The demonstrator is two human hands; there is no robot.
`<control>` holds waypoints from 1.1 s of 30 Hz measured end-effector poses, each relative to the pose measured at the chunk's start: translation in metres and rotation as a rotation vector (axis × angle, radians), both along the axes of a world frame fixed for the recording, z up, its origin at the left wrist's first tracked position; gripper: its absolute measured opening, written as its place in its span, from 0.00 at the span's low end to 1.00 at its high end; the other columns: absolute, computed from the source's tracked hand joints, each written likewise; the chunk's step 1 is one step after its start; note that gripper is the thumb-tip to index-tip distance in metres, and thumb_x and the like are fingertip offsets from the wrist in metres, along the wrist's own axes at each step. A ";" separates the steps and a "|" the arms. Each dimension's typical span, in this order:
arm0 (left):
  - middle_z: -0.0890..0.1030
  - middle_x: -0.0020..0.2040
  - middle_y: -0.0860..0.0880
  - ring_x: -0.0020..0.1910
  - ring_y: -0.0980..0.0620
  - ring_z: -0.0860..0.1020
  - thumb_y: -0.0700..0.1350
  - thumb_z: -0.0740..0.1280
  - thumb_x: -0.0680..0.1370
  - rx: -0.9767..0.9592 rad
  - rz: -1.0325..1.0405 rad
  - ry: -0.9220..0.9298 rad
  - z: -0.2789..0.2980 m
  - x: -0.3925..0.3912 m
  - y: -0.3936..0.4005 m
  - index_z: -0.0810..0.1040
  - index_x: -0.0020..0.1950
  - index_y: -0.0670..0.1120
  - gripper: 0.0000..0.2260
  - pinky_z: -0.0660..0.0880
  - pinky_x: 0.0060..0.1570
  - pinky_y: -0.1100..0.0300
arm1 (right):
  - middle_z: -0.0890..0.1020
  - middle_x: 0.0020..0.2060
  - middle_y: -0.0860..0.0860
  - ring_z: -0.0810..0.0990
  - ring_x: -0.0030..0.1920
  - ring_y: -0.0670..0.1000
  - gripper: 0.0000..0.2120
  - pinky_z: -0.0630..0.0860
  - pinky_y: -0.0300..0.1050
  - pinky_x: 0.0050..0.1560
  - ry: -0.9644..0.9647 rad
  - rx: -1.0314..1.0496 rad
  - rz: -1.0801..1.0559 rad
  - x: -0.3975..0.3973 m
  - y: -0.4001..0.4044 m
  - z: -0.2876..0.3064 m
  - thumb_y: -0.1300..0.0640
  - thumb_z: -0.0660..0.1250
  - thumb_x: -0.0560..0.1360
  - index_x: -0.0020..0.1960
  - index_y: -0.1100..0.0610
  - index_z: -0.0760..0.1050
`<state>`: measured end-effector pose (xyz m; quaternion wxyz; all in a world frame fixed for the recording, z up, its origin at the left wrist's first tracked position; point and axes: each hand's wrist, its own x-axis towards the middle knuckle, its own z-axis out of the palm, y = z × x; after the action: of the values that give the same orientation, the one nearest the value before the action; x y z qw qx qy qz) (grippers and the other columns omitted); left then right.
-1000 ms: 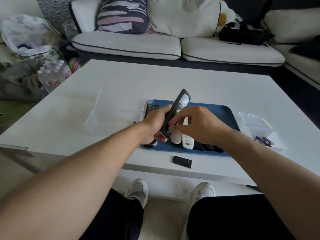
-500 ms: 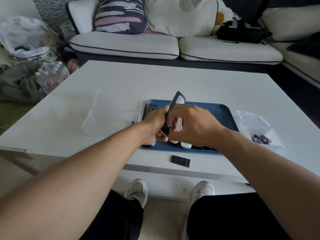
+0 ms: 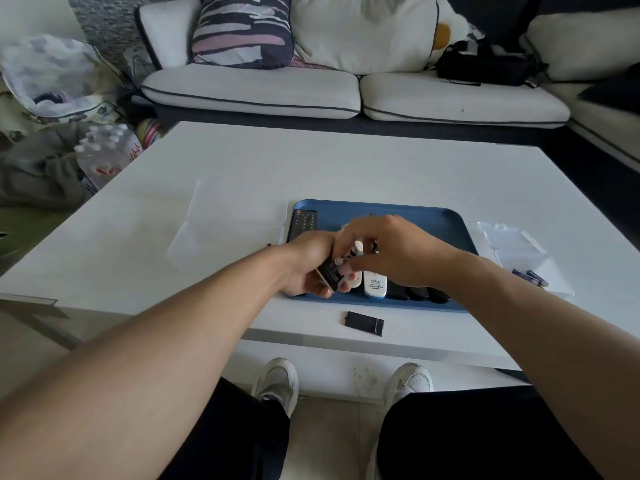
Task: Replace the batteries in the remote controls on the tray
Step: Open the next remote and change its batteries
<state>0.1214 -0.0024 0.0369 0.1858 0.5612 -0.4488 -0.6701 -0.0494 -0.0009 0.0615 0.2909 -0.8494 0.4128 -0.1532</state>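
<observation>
Black remote (image 3: 330, 271) sits gripped in your left hand (image 3: 306, 268) above the blue tray (image 3: 446, 220), compartment exposed so your right hand (image 3: 391, 251) fingertips can pinch out a battery (image 3: 339, 261).

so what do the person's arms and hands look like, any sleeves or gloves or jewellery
Both arms are bare from the bottom of the picture up to the wrists: no sleeves show. The left hand and the right hand wear no gloves, and no watch, bracelet or ring can be seen on them. The fingers are bare too. Below the arms, dark trousers and pale trainers show.
</observation>
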 end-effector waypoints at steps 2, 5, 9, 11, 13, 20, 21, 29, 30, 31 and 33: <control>0.81 0.35 0.47 0.30 0.49 0.79 0.52 0.55 0.85 -0.025 0.028 0.005 -0.001 0.000 -0.001 0.78 0.46 0.46 0.16 0.66 0.24 0.63 | 0.85 0.41 0.45 0.74 0.35 0.42 0.05 0.70 0.35 0.38 -0.232 0.121 -0.085 -0.002 -0.004 0.005 0.57 0.74 0.75 0.46 0.49 0.80; 0.82 0.35 0.46 0.31 0.48 0.80 0.59 0.52 0.86 -0.047 0.173 0.074 -0.004 0.002 -0.009 0.79 0.50 0.45 0.22 0.67 0.26 0.61 | 0.85 0.44 0.52 0.72 0.35 0.47 0.02 0.66 0.35 0.28 -0.572 0.451 -0.323 -0.015 -0.020 0.012 0.57 0.68 0.79 0.50 0.54 0.76; 0.83 0.34 0.45 0.28 0.48 0.80 0.58 0.53 0.86 -0.126 0.421 0.105 -0.004 0.009 -0.018 0.78 0.52 0.46 0.21 0.68 0.25 0.64 | 0.74 0.36 0.53 0.70 0.32 0.46 0.07 0.62 0.33 0.22 -0.830 0.996 -0.621 -0.027 -0.038 -0.010 0.61 0.60 0.83 0.54 0.61 0.76; 0.83 0.35 0.44 0.28 0.47 0.80 0.58 0.53 0.86 -0.147 0.535 0.148 -0.004 0.012 -0.022 0.78 0.56 0.44 0.21 0.68 0.23 0.65 | 0.71 0.34 0.53 0.67 0.31 0.45 0.08 0.66 0.33 0.23 -1.093 1.188 -0.733 -0.026 -0.048 -0.019 0.64 0.57 0.83 0.55 0.64 0.75; 0.83 0.36 0.44 0.28 0.47 0.81 0.58 0.53 0.86 -0.151 0.612 0.196 -0.004 0.016 -0.026 0.78 0.61 0.43 0.22 0.69 0.23 0.65 | 0.70 0.33 0.55 0.68 0.28 0.47 0.07 0.71 0.35 0.24 -1.385 1.270 -0.843 -0.023 -0.060 -0.022 0.67 0.55 0.82 0.53 0.66 0.73; 0.83 0.34 0.46 0.27 0.48 0.80 0.58 0.52 0.86 -0.232 0.803 0.273 0.000 0.028 -0.029 0.78 0.52 0.44 0.22 0.70 0.26 0.63 | 0.73 0.51 0.63 0.74 0.38 0.54 0.05 0.74 0.42 0.33 -1.272 1.332 -0.871 0.028 -0.062 -0.023 0.65 0.58 0.82 0.51 0.64 0.71; 0.83 0.34 0.46 0.28 0.48 0.80 0.58 0.52 0.86 -0.242 0.830 0.283 0.000 0.032 -0.029 0.78 0.51 0.45 0.22 0.71 0.26 0.62 | 0.73 0.52 0.63 0.74 0.39 0.53 0.04 0.74 0.41 0.33 -1.221 1.308 -0.835 0.035 -0.062 -0.021 0.67 0.57 0.82 0.54 0.64 0.71; 0.84 0.38 0.48 0.28 0.51 0.82 0.58 0.49 0.86 -0.388 1.025 0.164 -0.005 0.084 -0.031 0.77 0.58 0.48 0.20 0.73 0.24 0.64 | 0.77 0.50 0.58 0.80 0.46 0.52 0.18 0.80 0.39 0.41 -0.364 0.785 -0.476 0.069 -0.059 -0.016 0.75 0.54 0.80 0.67 0.65 0.71; 0.84 0.39 0.48 0.27 0.52 0.82 0.58 0.49 0.86 -0.397 1.045 0.149 -0.007 0.092 -0.031 0.77 0.60 0.48 0.21 0.73 0.23 0.64 | 0.79 0.48 0.57 0.81 0.46 0.52 0.18 0.81 0.43 0.48 -0.211 0.692 -0.413 0.072 -0.059 -0.016 0.74 0.55 0.80 0.67 0.64 0.70; 0.84 0.39 0.48 0.27 0.52 0.82 0.58 0.49 0.86 -0.399 1.067 0.140 -0.010 0.100 -0.031 0.76 0.61 0.48 0.21 0.73 0.23 0.64 | 0.80 0.48 0.56 0.83 0.47 0.54 0.19 0.81 0.47 0.53 -0.074 0.601 -0.351 0.077 -0.059 -0.017 0.74 0.57 0.80 0.68 0.63 0.70; 0.84 0.39 0.48 0.27 0.52 0.82 0.58 0.48 0.86 -0.397 1.100 0.136 -0.015 0.113 -0.031 0.76 0.61 0.48 0.21 0.73 0.22 0.65 | 0.82 0.50 0.56 0.84 0.47 0.55 0.20 0.81 0.45 0.46 0.104 0.449 -0.254 0.087 -0.060 -0.016 0.74 0.61 0.78 0.68 0.61 0.69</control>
<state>0.2342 -0.0331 0.0223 0.6360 0.6219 -0.1960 -0.4127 0.0377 -0.0614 0.0454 0.4290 -0.7117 0.5541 -0.0489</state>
